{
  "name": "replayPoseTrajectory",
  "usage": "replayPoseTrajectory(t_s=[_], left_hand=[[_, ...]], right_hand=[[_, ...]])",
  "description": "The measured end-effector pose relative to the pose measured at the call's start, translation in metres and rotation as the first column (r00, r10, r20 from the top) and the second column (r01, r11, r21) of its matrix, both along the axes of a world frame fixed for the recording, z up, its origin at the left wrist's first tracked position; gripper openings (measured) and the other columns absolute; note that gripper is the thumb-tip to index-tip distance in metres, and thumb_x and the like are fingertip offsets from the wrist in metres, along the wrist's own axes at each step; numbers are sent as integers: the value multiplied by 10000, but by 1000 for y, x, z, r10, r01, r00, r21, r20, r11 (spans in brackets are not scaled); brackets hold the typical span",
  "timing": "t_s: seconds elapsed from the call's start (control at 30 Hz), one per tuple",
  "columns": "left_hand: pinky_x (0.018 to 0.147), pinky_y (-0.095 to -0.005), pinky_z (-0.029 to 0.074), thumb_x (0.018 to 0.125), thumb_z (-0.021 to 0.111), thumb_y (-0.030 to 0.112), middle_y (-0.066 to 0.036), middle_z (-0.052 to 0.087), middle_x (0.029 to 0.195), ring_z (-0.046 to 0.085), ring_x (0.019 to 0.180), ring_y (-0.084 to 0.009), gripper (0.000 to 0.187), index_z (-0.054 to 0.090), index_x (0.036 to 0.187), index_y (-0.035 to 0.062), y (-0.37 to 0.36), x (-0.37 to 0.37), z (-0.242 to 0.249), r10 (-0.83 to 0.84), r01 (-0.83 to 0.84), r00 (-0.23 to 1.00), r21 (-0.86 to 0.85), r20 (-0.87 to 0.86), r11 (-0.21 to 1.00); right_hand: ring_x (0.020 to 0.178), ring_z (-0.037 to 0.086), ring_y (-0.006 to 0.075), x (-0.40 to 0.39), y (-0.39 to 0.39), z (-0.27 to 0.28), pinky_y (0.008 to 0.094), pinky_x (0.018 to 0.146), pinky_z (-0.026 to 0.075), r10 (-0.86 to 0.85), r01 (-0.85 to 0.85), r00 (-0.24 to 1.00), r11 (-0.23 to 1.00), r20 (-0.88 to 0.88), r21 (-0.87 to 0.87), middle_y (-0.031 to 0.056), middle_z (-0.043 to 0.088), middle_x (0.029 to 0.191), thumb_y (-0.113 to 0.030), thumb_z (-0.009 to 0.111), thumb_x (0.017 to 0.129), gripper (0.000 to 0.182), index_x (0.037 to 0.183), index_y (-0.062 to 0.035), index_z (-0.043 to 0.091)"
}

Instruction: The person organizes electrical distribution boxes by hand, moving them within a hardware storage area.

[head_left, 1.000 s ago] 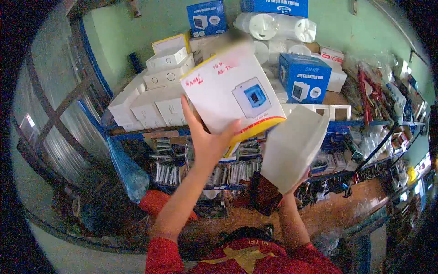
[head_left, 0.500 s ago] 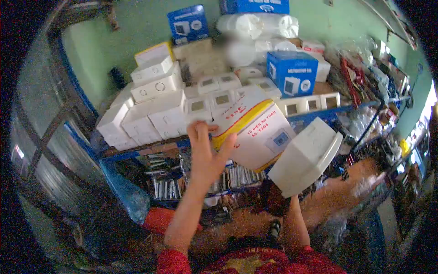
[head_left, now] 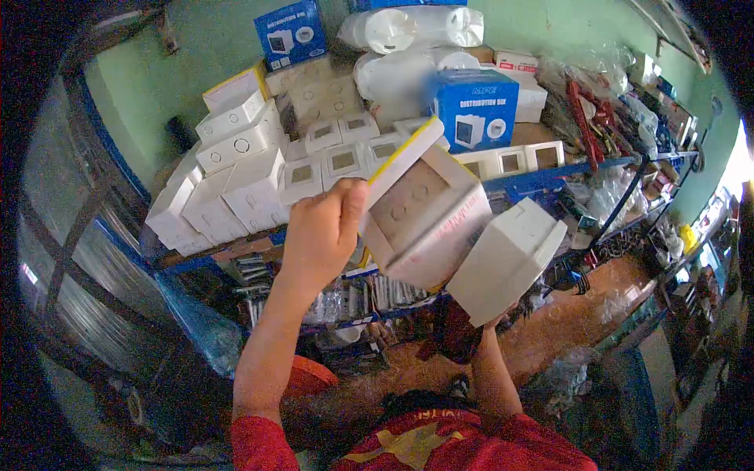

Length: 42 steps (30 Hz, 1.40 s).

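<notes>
My left hand point(head_left: 326, 231) is closed on the left edge of a white cardboard carton point(head_left: 463, 224) with yellow trim, its thumb pressed near the rim. The carton is tilted, and through its window-like opening I see a greyish panel with round knockout marks. To the right, a white plastic electrical box point(head_left: 503, 263) rests tilted on my right hand point(head_left: 495, 315), which supports it from below. Most of that hand's fingers are hidden behind the box. The carton and the plastic box are close side by side.
Rows of white boxes point(head_left: 212, 200) fill the shelf behind. A blue distribution box carton point(head_left: 479, 114) stands at its back right, near plastic-wrapped white rolls point(head_left: 416, 27). Below, a blue-framed rack point(head_left: 542, 184) holds small parts. An orange-red container point(head_left: 310, 377) sits low beside my left forearm.
My left hand has gone from spread fingers beside the carton to gripping its edge. The carton has turned, showing its windowed opening instead of the printed face. The view has shifted slightly.
</notes>
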<state>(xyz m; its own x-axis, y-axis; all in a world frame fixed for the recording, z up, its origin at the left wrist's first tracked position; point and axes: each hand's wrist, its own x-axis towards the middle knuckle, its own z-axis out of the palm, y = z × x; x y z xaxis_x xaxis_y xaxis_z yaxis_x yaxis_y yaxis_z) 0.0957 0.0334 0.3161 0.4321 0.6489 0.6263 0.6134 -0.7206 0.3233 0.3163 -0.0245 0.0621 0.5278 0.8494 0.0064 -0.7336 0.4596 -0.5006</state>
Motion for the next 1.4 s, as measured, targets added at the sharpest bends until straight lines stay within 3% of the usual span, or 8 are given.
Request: replayPoseTrajectory(t_s=[0.13,0.23,0.33,0.5,0.7,0.83,1.17,1.4], left_hand=[[664,-438,503,884,586,338,-195,649,731,634,693,-386,332,585,1038,44,-18,7,29,67,-75,996,-152,-60,985],[731,-415,517,802,691,342,-204,672,821,661,775,-375,401,571,1043,45,-24,12,36,-154,172,984,-251,90,953],[759,-311,508,709,778,337,-149,679,902,671,801,-232,546,557,1114,46,-35,10,33,-80,52,987,-193,-139,980],[707,-244,457,951,531,200,-12,608,858,554,811,-87,249,560,1061,-22,-21,-4,20,-116,286,868,-296,482,911],[875,-299,459,912,592,231,-99,643,1021,594,974,-173,335,569,1146,-8,-42,7,-3,-171,252,908,-172,382,953],[1068,-458,300,791,680,442,-194,408,1384,394,1281,-374,634,523,1253,37,-69,33,-21,-212,227,956,56,-202,972],[945,-405,408,830,640,173,-210,564,1110,546,1063,-348,331,554,1099,2,-25,22,-62,-156,190,919,-61,361,980],[1003,-427,348,845,597,196,-181,495,1205,477,1110,-332,454,545,1290,126,-31,18,-51,-176,179,983,60,-48,982]], right_hand=[[1121,520,345,-8,2,-7,473,964,441,34,-34,999,999,-25,-3,138,508,1271,-673,610,657,982,1362,-37,358],[1115,523,346,-2,2,-9,474,962,444,44,-44,999,999,-29,-1,139,513,1265,-673,622,646,992,1360,-35,360],[1110,527,348,17,-4,-7,475,959,447,40,-40,999,999,-22,4,139,519,1260,-672,635,634,1003,1358,-33,363],[1101,533,352,11,0,-10,477,955,452,60,-59,998,998,-27,20,140,527,1250,-671,656,615,1020,1355,-31,367],[1090,540,355,4,-3,-17,478,950,457,59,-58,998,998,-16,4,141,538,1238,-670,682,593,1042,1351,-27,371],[1083,545,358,3,-20,-33,480,947,461,34,-34,999,999,7,-18,141,545,1231,-670,699,578,1056,1349,-25,374],[1072,554,358,4,-40,-69,481,940,468,115,-113,991,993,62,-28,145,558,1216,-655,740,553,1075,1341,-17,384],[1120,522,342,13,-32,-74,476,967,442,257,-261,957,965,133,14,146,513,1263,-653,694,617,1030,1365,-33,351]])
